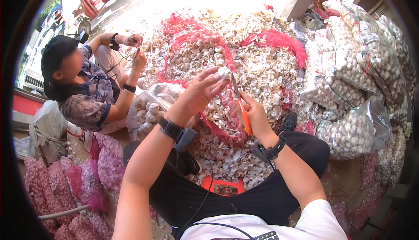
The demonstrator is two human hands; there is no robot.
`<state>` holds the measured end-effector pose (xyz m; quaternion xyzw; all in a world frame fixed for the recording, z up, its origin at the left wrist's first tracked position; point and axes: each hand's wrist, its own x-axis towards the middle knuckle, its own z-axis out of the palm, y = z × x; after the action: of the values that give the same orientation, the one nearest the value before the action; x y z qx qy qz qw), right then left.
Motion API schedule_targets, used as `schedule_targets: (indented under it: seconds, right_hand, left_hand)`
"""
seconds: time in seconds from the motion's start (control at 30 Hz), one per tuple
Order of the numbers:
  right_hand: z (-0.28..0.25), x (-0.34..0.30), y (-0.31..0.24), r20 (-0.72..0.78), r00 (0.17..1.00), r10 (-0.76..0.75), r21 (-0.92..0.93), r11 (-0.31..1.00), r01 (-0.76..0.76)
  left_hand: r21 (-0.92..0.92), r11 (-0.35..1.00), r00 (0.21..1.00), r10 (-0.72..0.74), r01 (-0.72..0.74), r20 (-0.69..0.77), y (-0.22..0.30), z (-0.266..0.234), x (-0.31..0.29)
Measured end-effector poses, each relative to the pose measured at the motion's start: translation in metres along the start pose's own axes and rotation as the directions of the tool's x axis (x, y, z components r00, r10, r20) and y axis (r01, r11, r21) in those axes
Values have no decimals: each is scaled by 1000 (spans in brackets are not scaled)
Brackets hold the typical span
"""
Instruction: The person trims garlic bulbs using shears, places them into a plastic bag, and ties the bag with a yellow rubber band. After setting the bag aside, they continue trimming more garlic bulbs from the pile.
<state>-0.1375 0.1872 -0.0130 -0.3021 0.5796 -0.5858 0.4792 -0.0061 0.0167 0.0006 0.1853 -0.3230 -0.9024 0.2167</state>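
Note:
My left hand is raised in front of me, palm up, its fingertips pinching a whitish garlic bulb. Orange-handled shears are gripped in my right hand, handle downward. Their metal blades point up and reach the right side of the bulb, seemingly touching it. Below both hands spreads a heap of garlic skins and trimmings. A red mesh bag full of garlic bulbs lies open on that heap, just beyond my left hand.
On the left a co-worker sits with both hands raised, beside a clear bag of bulbs. Filled garlic sacks are stacked at the right. Pink mesh sacks lie at lower left. A red stool shows between my legs.

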Motion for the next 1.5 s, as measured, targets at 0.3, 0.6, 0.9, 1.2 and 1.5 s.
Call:
schedule_targets:
  seconds: [0.3, 0.6, 0.9, 1.2, 1.5]
  right_hand:
    - [-4, -1, -19, -50, 982, -184, -607, 786, 116]
    - [2, -1, 1, -152, 892, -426, -716, 669, 198]
    - [2, -7, -7, -76, 968, 238, 419, 889, -186]
    - [1, 13, 4, -193, 976, -100, -109, 991, 80]
    - [-4, 22, 3, -54, 820, -570, -613, 667, 424]
  left_hand:
    - [-65, 996, 998, -63, 64, 23, -4, -15, 5]
    - [25, 1000, 1000, 0, 0, 18, 1, -12, 2]
    - [73, 997, 998, -15, 10, 69, 3, -4, 0]
    - [4, 999, 999, -37, 37, 10, 4, -22, 5]
    - [46, 998, 992, -43, 38, 119, 6, -15, -2]
